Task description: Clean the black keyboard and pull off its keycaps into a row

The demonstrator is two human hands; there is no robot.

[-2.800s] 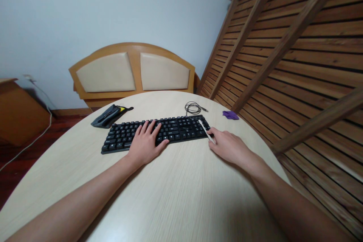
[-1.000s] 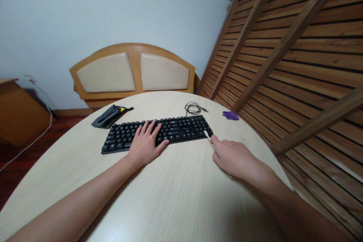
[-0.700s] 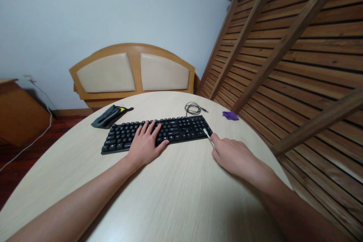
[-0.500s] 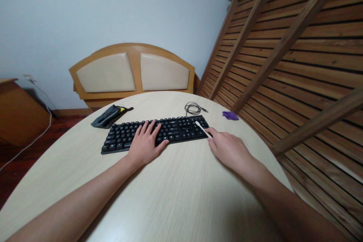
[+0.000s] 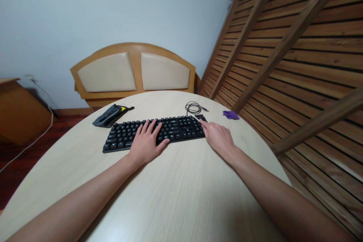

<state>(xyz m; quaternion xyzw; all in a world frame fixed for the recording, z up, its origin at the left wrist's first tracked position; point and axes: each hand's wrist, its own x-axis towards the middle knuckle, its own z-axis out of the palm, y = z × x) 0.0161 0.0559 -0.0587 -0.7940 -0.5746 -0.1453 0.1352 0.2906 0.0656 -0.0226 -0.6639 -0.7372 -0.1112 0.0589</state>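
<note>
Black keyboard (image 5: 181, 130): partly covered by left hand (image 5: 146, 143), spread flat. White stick (image 5: 196, 118): grasped by right hand (image 5: 217, 136), at keyboard's right end.

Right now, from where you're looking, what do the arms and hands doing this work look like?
They are a person's, not a machine's. The left hand and right hand are ungloved, with no ring, watch or bracelet showing. The left forearm and right forearm are bare, with no sleeves in view and no clear markings.
</note>
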